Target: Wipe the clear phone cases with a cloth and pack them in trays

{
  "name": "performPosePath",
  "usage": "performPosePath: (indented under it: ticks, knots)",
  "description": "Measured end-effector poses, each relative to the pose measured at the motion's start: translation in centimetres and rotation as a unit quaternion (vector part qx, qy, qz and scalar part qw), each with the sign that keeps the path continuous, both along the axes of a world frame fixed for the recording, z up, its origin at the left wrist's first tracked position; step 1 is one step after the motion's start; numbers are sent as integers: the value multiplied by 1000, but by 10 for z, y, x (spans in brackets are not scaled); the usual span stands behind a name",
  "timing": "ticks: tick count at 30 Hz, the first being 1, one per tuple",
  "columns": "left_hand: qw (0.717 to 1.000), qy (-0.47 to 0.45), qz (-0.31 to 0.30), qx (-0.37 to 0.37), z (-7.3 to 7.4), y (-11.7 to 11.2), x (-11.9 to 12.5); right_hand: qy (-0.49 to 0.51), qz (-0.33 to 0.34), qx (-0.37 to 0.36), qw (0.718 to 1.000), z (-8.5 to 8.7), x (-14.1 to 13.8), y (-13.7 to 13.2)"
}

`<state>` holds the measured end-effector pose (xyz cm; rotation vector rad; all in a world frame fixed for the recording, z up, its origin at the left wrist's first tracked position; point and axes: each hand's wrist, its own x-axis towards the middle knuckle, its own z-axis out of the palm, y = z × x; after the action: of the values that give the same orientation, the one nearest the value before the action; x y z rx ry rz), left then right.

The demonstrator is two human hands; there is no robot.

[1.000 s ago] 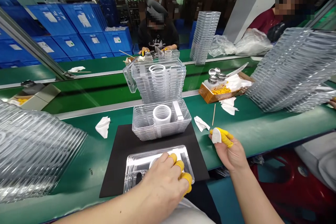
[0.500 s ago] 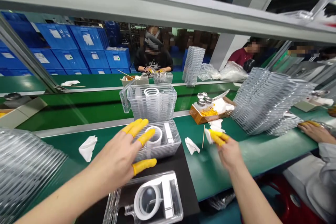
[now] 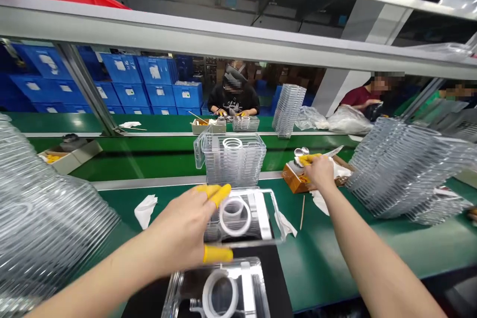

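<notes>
Head view: what's the left hand (image 3: 179,223) doing?
— It pinches the edge of a clear plastic tray (image 3: 261,218), thumb under, yellow finger cots (image 3: 218,254) on top; the tray hangs over the far edge of the black mat (image 3: 276,278), a white ring (image 3: 234,216) inside.
— And the right hand (image 3: 320,171)?
— Half-curled over a cardboard box (image 3: 294,181); whether it grips anything, I can't tell.
— Handling tip?
— Keep to the rim, level; fingers stay off the ring.

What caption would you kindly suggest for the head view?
Left hand holds a clear plastic tray with white ring; right hand over cardboard box.
</notes>
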<state>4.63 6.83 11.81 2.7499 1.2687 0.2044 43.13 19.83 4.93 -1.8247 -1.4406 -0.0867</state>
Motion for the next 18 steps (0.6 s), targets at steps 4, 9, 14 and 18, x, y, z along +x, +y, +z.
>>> performPosePath:
  ticks: [4, 9, 14, 18]
  knots:
    - [997, -20, -71, -3, -24, -52, -11, 57, 16, 25, 998, -6, -18, -66]
    - [996, 0, -35, -78, -54, -71, -20, 161, 247, 21, 955, -33, -84, -182]
    - [993, 21, -34, -115, -59, -65, -21, 47, 380, 37, 923, -33, -151, -213]
    - [993, 20, -33, -113, -61, -66, -21, -32, 473, 21, 880, -22, -160, -220]
